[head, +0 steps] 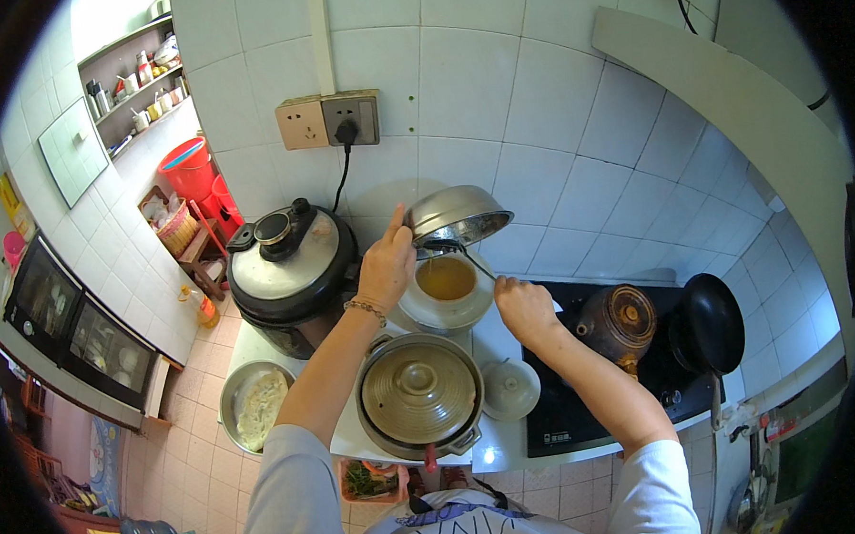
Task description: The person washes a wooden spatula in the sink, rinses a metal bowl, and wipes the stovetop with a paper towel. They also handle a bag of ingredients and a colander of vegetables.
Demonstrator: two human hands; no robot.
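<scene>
My left hand (388, 265) holds a steel bowl (461, 212) by its rim, tilted over a white ceramic pot (438, 316). In my right hand (526, 307) is the handle of a dark-headed utensil (444, 245), perhaps a ladle or spatula, its head at the bowl's lower rim. Golden-brown liquid (445, 278) stands in the white pot. Just in front of it is a lidded earthenware pot (419, 393). A white ceramic lid (510, 389) lies to that pot's right.
An electric pressure cooker (291, 262) stands at left, behind a metal bowl of dough-like food (257, 407). A black cooktop (564, 411) on the right bears a dark kettle (619, 323) and a black frying pan (712, 322). Below the counter sits a basket of greens (371, 482).
</scene>
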